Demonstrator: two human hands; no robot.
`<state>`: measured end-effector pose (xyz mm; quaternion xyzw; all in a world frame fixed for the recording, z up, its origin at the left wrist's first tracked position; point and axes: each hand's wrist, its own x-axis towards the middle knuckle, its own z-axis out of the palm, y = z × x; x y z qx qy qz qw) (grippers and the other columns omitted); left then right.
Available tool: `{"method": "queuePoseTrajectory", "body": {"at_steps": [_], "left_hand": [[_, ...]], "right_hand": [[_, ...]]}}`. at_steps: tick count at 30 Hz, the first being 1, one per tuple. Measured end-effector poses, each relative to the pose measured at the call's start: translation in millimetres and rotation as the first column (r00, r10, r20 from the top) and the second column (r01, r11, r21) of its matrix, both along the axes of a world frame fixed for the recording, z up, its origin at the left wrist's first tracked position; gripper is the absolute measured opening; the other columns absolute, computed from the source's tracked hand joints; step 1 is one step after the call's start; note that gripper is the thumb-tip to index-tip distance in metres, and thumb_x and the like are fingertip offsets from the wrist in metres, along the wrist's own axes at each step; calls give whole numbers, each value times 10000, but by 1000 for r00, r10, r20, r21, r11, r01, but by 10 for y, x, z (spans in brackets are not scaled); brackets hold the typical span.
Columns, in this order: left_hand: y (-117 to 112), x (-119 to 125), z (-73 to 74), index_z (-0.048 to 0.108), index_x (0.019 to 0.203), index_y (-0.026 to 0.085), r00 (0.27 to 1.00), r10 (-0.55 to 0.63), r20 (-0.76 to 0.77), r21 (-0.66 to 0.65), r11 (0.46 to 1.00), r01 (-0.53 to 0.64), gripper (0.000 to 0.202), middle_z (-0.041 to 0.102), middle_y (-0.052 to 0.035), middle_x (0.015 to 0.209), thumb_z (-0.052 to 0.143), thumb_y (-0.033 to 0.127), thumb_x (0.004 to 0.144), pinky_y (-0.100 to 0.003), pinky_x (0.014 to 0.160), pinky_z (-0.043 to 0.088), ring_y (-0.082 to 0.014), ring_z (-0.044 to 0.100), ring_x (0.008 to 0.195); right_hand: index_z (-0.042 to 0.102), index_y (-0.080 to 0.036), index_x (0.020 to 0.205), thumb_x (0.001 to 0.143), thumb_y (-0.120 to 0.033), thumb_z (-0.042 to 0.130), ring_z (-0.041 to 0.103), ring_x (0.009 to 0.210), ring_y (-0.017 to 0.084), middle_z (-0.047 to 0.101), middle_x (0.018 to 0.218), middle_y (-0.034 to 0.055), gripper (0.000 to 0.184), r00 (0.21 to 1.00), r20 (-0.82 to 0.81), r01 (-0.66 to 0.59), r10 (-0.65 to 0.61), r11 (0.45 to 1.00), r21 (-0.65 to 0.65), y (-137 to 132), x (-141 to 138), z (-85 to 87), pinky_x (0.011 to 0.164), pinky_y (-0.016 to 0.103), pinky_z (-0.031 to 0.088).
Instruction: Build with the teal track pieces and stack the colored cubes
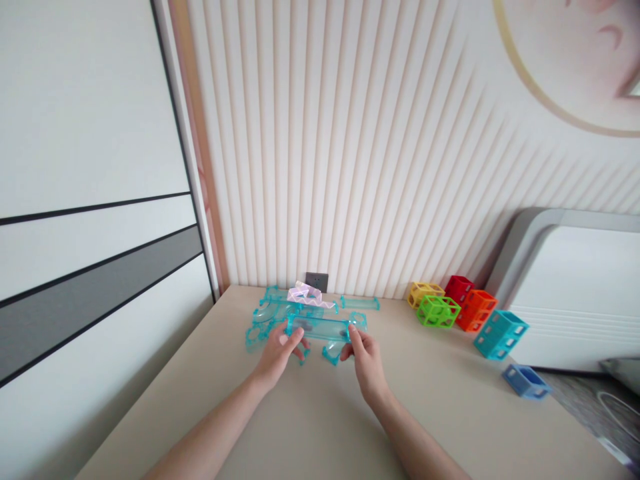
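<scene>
A clear teal plastic track piece [320, 328], long and trough-like, is held level above the table between my two hands. My left hand [281, 347] grips its left end, thumb on the near side. At the other end, my right hand [364, 353] pinches it between thumb and fingers. Below the held piece lies a small curved teal piece [331, 353], close to my right fingers. More clear teal pieces [270, 310] are heaped behind and left of my left hand. A white-and-lilac zigzag piece [306, 294] rests on top of that heap.
A flat teal piece [361, 303] lies by the ribbed wall [320, 147], near a dark socket [317, 282]. On the table's right are yellow [425, 292], green [439, 311], red [457, 289], orange [477, 311], teal [501, 335] and blue [527, 383] open-frame blocks. A white cabinet [100, 320] stands left.
</scene>
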<state>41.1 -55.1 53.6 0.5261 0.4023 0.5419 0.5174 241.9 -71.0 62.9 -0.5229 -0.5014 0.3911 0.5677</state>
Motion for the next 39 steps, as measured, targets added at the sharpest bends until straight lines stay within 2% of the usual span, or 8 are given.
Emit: {"method": "queuePoseTrajectory", "body": {"at_steps": [6, 10, 13, 19, 24, 32, 35, 39], "left_hand": [[55, 24, -9, 575, 765, 170, 992, 117, 45, -123, 986, -111, 546, 614, -5, 461, 659, 708, 728, -250, 439, 472, -162, 589, 419], [105, -15, -20, 565, 710, 179, 977, 208, 47, -195, 961, -195, 580, 603, -2, 429, 654, 752, 693, -236, 411, 432, -146, 547, 357], [129, -35, -39, 562, 688, 177, 969, 245, 45, -208, 951, -230, 604, 648, -24, 491, 649, 775, 672, -238, 399, 420, -141, 549, 357], [109, -26, -23, 594, 683, 173, 972, 235, 25, -182, 957, -227, 580, 642, -30, 470, 636, 751, 708, -246, 414, 420, -147, 549, 371], [42, 4, -22, 548, 756, 196, 996, 40, 76, -116, 993, -31, 519, 592, 17, 428, 634, 708, 762, -227, 422, 416, -143, 546, 381], [23, 34, -117, 489, 852, 201, 983, -81, 163, -88, 991, 96, 481, 586, 36, 579, 643, 653, 798, -218, 411, 448, -163, 631, 533], [12, 41, -62, 519, 1043, 185, 986, -28, 163, -75, 996, 41, 530, 610, 20, 719, 692, 607, 774, -230, 426, 483, -163, 643, 591], [-23, 44, 49, 389, 1361, 257, 986, 17, 168, -23, 1000, -14, 763, 636, -28, 990, 754, 516, 744, -261, 491, 542, -164, 667, 684]], "right_hand": [[592, -183, 590, 880, -735, 446, 524, 491, 155, 572, 491, 16, 640, 998, 49, 23, -25, 999, 34, 13, -10, -62, 558, 278, 429], [640, -160, 1151, 912, -611, 527, 642, 748, 203, 692, 846, 65, 523, 985, 144, 61, -94, 974, 217, 20, 0, -105, 669, 305, 512], [557, -184, 1313, 946, -508, 528, 645, 927, 217, 677, 1075, 105, 490, 966, 248, -15, -79, 934, 356, 9, 31, -122, 812, 350, 530], [533, -208, 1368, 910, -458, 594, 633, 957, 229, 677, 1108, 97, 525, 932, 360, -130, -39, 893, 432, 3, 56, -159, 869, 379, 526], [584, -211, 1287, 824, -384, 690, 620, 970, 243, 686, 1112, 100, 505, 930, 363, -57, -63, 949, 309, 35, 41, -181, 883, 391, 525], [532, -211, 1327, 843, -308, 637, 575, 1004, 233, 647, 1202, 124, 504, 980, 197, -36, -13, 969, 246, 34, 40, -187, 619, 255, 542], [522, -212, 1333, 853, -307, 635, 582, 1018, 232, 643, 1228, 124, 502, 980, 194, -21, -31, 966, 259, 45, 44, -203, 653, 268, 550], [508, -202, 1348, 869, -312, 633, 612, 1000, 225, 678, 1154, 108, 507, 969, 240, -14, -62, 952, 304, 70, 73, -205, 808, 332, 551]]}}
